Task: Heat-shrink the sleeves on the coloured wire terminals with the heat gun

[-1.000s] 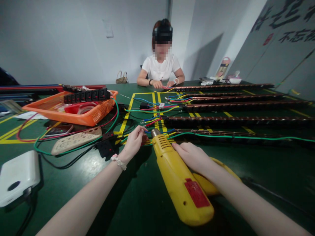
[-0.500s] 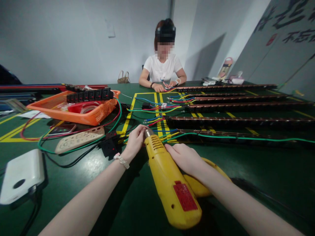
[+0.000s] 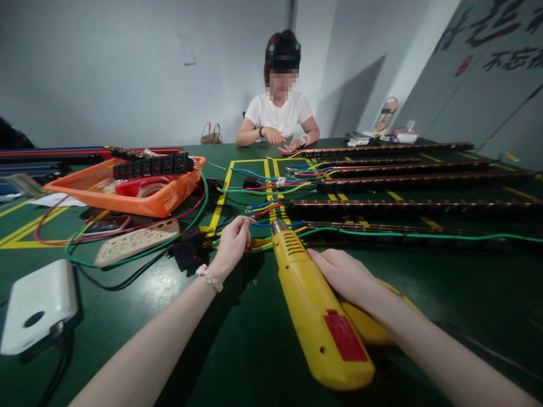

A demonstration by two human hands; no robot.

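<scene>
My right hand [image 3: 343, 274] is closed around the grip of a yellow heat gun [image 3: 309, 299], whose metal nozzle [image 3: 279, 226] points away from me over coloured wires. Left of the nozzle, my left hand [image 3: 233, 243] is closed in a pinch on wire ends; the fingertips hide the exact spot. A blue wire [image 3: 265, 225] and yellow wires [image 3: 265, 244] run from this hand toward the nearest dark, copper-edged strip [image 3: 382, 230]. A small red end shows under my fingers. Just beyond, other wires [image 3: 265, 209] with metal lugs lie loose.
Several long dark strips [image 3: 416, 208] stretch to the right. An orange basket [image 3: 161, 204] holds black socket parts at the left, near a beige power strip [image 3: 138, 242], a black socket block [image 3: 189, 249] and a white power bank [image 3: 40, 305]. Across the table sits a co-worker [image 3: 278, 116].
The heat gun in my right hand has shifted right, its nozzle away from my left fingers. My left hand stays almost in place. The co-worker's hand has lifted slightly.
</scene>
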